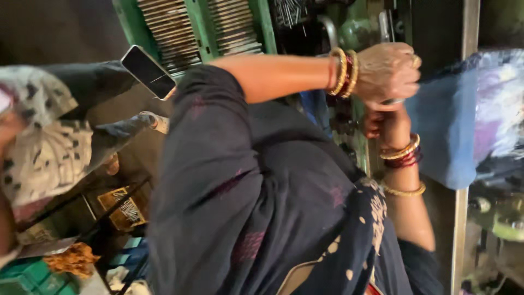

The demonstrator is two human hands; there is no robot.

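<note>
My hands at the green machine

My left hand grips a metal handle. My right hand hides behind it; I cannot tell its grip. Dark cloth blocks much.

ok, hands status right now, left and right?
Left hand: closed around a metal lever on the green machine.
Right hand: mostly hidden below the left; cannot tell.

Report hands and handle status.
Left hand shut on metal handle. Right hand just below, grip unclear. Blue cloth hangs close beside.
</note>
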